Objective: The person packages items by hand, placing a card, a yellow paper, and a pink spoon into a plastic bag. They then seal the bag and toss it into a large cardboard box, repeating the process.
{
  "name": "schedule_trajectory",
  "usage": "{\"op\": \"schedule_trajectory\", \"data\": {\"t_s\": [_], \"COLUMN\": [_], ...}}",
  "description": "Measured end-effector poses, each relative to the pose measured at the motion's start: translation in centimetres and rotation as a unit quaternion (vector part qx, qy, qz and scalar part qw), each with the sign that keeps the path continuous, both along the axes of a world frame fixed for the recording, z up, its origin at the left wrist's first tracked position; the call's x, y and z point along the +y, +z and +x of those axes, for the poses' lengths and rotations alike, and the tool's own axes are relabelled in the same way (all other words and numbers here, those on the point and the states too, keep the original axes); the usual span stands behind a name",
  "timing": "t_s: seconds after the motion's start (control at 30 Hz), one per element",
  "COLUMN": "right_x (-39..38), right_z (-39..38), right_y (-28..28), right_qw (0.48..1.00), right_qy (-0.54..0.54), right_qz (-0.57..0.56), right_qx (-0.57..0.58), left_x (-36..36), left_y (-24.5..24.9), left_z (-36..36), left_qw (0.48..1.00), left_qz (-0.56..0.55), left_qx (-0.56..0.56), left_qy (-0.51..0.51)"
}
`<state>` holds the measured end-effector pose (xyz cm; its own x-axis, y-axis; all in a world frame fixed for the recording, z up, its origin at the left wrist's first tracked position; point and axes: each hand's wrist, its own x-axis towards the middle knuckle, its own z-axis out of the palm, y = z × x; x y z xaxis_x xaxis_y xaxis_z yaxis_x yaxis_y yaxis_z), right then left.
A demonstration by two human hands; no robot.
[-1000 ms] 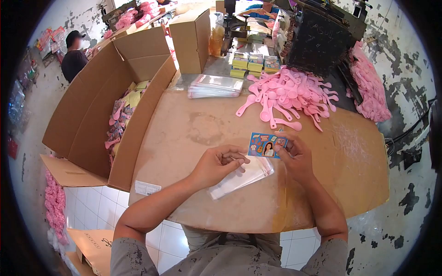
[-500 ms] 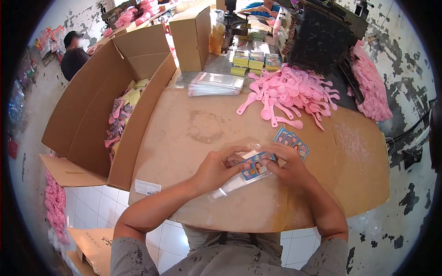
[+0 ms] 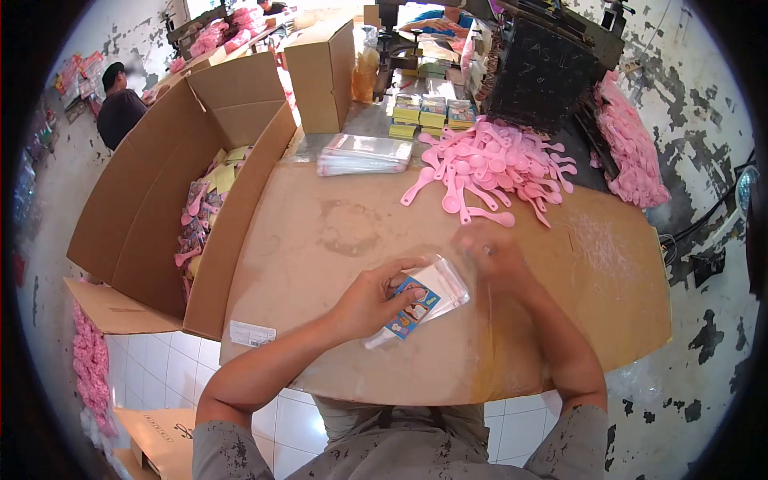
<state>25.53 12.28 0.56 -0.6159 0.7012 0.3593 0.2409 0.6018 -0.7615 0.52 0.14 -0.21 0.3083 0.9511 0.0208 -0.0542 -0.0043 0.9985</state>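
Note:
My left hand [image 3: 370,302] is closed, its thumb pressing on a small blue printed card [image 3: 413,307]. Under that card lie a pale card [image 3: 422,280] and some clear plastic bags [image 3: 453,290], all in the same grip above the cardboard-covered table. My right hand [image 3: 492,254] is smeared by motion, to the right of the bags and just in front of the heap of pink plastic spoons [image 3: 480,164]. Its fingers are too blurred to show whether they hold anything.
A stack of clear bags [image 3: 364,154] and bundles of cards [image 3: 432,112] stand at the back. On the left is a large open carton [image 3: 132,216] with packed spoons inside. A black machine [image 3: 540,68] stands back right. Another person [image 3: 120,108] is at far left.
My right hand has left the card and moved away, now blurred. My left hand keeps hold of cards and bags, the blue card now tilted. The fanned cards on the right no longer show there.

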Motion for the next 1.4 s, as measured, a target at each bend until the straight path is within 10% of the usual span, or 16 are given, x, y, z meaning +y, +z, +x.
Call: {"op": "schedule_trajectory", "data": {"t_s": [0.07, 0.27, 0.37, 0.57, 1.4], "right_x": [3.0, 7.1, 7.2, -1.7, -3.8], "right_z": [0.8, 2.3, 1.8, -2.3, -3.0], "right_y": [0.6, 0.8, 0.7, 4.3, 2.7], "right_qw": [0.981, 0.946, 0.938, 0.958, 0.962], "right_qy": [-0.13, -0.084, -0.176, -0.002, -0.029], "right_qz": [0.121, 0.176, 0.271, -0.191, -0.115], "right_qx": [-0.083, -0.258, -0.13, 0.213, 0.244], "left_x": [0.0, 0.3, 0.4, 0.2, 0.4], "left_y": [0.4, 0.2, -0.1, -0.2, -0.4], "left_z": [-0.2, -0.5, -0.5, -0.2, -0.2], "left_qw": [1.0, 1.0, 0.999, 0.996, 0.999], "left_qz": [-0.028, -0.011, -0.016, -0.033, -0.022], "left_qx": [-0.009, -0.028, -0.043, -0.085, -0.043], "left_qy": [-0.002, 0.004, 0.014, -0.007, 0.002]}}
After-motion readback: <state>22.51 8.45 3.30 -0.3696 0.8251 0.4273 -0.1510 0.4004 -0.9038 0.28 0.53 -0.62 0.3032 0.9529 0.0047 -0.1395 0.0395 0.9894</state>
